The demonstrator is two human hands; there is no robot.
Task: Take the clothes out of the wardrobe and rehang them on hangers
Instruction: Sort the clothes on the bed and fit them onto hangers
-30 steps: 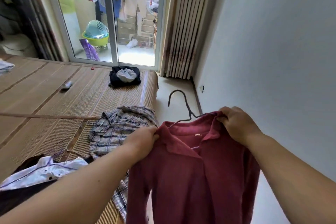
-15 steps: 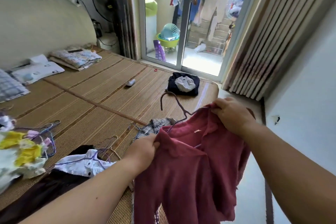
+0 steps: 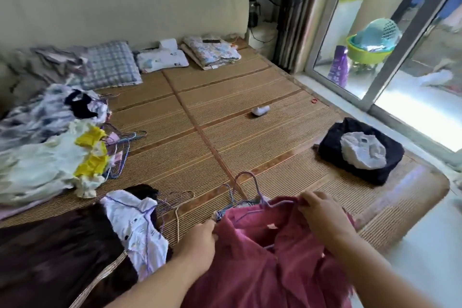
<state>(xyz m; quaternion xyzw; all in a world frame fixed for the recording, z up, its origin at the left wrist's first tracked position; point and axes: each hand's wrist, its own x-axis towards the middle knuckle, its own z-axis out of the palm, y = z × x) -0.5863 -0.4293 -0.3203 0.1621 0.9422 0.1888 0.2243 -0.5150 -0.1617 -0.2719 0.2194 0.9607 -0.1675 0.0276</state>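
Now the left hand (image 3: 200,240) is pinching one collar edge of the maroon shirt (image 3: 262,270), while the right hand (image 3: 322,212) is gripping the other shoulder over the purple wire hanger (image 3: 258,190). The shirt is hanging between them over the near edge of the woven bed mat (image 3: 225,132). Both grips are holding as before, and the hook is now lying farther from the dark folded bundle (image 3: 385,157) at the mat's right corner.

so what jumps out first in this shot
The dark pink collared shirt at bottom centre stands out first, hung on a thin lilac wire hanger, with the left grip and right grip holding its shoulders. Behind it spreads the woven bamboo mat, with a white and yellow clothes heap at its left edge.
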